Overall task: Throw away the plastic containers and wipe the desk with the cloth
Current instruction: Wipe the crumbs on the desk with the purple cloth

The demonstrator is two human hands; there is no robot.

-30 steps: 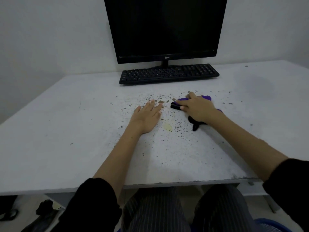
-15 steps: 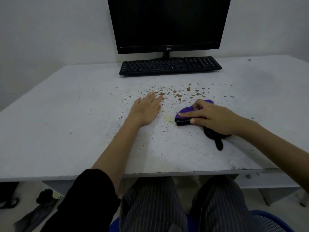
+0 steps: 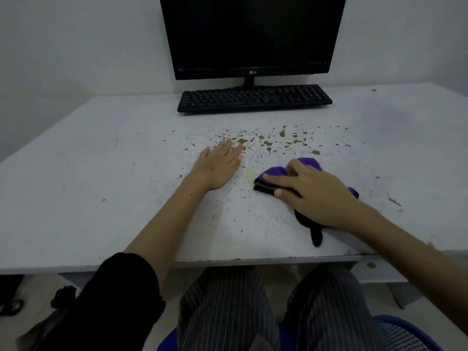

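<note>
A purple and black cloth lies bunched on the white desk, right of centre. My right hand presses down on it with fingers spread over the folds, and a black tail of cloth sticks out toward the desk's front edge. My left hand rests flat on the desk to the left of the cloth, palm down, fingers together, holding nothing. Brown crumbs and stains are scattered across the desk beyond both hands. No plastic containers are in view.
A black monitor stands at the back with a black keyboard in front of it. A blue chair shows under my legs. Dark items lie on the floor at lower left.
My right hand has dragged the cloth toward me and to the right, away from the crumb patch, which now lies uncovered. My left hand has stayed flat in place.
</note>
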